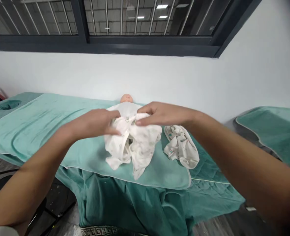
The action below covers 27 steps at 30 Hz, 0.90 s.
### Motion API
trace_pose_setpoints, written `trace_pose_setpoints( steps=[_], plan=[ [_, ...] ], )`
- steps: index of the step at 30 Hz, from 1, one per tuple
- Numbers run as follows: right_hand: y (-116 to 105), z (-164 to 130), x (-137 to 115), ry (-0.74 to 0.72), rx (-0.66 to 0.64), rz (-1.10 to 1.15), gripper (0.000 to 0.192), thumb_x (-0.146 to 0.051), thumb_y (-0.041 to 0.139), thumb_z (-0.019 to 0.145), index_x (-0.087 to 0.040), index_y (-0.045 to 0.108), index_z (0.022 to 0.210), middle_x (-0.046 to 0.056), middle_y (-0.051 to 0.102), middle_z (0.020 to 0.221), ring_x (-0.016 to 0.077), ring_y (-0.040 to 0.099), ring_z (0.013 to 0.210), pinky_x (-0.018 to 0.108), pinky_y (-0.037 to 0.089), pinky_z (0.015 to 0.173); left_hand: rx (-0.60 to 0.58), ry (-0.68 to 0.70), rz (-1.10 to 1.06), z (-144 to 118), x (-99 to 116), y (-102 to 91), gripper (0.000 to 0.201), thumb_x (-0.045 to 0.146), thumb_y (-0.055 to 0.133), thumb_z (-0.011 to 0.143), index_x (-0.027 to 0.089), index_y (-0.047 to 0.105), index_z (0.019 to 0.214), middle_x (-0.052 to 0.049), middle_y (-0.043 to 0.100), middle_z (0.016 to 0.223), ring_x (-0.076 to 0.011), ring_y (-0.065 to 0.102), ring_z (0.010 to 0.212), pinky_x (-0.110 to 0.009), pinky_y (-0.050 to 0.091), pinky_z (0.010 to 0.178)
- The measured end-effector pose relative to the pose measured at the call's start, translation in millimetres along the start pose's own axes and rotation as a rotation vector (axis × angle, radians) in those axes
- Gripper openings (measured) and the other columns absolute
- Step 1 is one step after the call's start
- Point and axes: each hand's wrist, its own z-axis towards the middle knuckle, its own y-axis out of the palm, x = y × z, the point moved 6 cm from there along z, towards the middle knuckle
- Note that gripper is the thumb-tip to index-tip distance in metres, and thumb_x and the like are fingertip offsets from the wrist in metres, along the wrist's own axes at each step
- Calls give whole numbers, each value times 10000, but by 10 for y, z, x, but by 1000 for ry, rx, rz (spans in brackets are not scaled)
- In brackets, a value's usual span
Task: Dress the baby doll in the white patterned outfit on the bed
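Note:
A baby doll (pixel 126 98) lies on its back on a teal padded table (pixel 49 121), head toward the wall, its body in a white top. My left hand (pixel 96 123) and my right hand (pixel 159 114) both grip a white printed baby garment (pixel 132 144) over the doll's lower body. The garment's loose legs hang toward me. A second crumpled white printed garment (pixel 181 146) lies on the table just right of my right wrist.
A teal towel (pixel 159 173) covers the table's near end and drapes down over the front edge. Another teal-covered table (pixel 275 127) stands at the right. A white wall and a dark-framed window (pixel 105 46) rise behind. Dark floor shows below.

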Motion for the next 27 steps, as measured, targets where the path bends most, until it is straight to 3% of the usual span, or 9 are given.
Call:
trace_pose_setpoints(
  steps=[2,4,7,13,17,19,23,25,27],
  plan=[
    [-151,-53,-99,-38,160,-67,421,-613,683,821,-214,636,694,-24,517,633,109,467,575,269,358,550,271,-37,73,10,8,-181,235,440,643,824,234,661,936,-12,666,779,-214,616,744,-284,410,692],
    [-243,-94,-158,-57,264,-128,460,-622,659,843,-210,598,649,-22,484,605,118,478,585,278,370,569,451,-35,132,9,49,-274,171,372,593,859,229,647,935,-16,668,796,-222,633,794,-304,433,750],
    [-300,-89,-244,-74,326,-224,467,-594,651,864,-203,564,624,-14,461,587,144,512,635,290,384,606,549,6,203,46,137,-295,153,255,539,874,242,631,995,-20,677,888,-227,642,851,-328,444,797],
    [-449,-159,-508,-136,525,-392,338,-479,669,858,-193,590,697,-9,522,687,167,542,769,285,380,677,536,67,89,139,214,-292,131,182,514,858,227,606,939,-29,641,938,-217,619,878,-311,456,779],
    [-509,-269,-475,-236,518,-440,392,-565,665,823,-203,613,683,5,587,806,166,550,793,297,405,712,591,52,9,85,130,-379,78,242,544,853,201,588,802,-40,611,875,-203,594,853,-300,455,758],
    [-516,-258,-320,-199,427,-485,418,-600,690,787,-209,617,657,-3,587,775,155,539,737,292,400,680,507,3,11,70,50,-369,165,328,606,830,196,581,734,-33,596,801,-195,583,789,-292,447,716],
    [-504,-193,10,-2,267,-505,479,-611,675,811,-215,554,571,-43,458,555,110,418,541,270,313,551,185,-64,-92,43,-59,-244,357,535,653,792,200,583,694,0,548,653,-160,540,635,-256,404,593],
    [-549,-204,11,8,341,-461,480,-615,645,840,-217,554,587,-48,431,532,107,390,523,274,283,530,170,-53,-156,7,-56,-267,413,582,573,848,201,577,688,-3,542,650,-154,532,627,-254,398,579],
    [-628,-246,-71,-35,470,-430,461,-616,640,847,-218,579,623,-43,451,552,114,408,545,280,285,540,271,-41,-171,-30,-49,-361,432,574,518,895,202,563,681,-10,536,658,-159,537,658,-263,412,603]
  ],
)
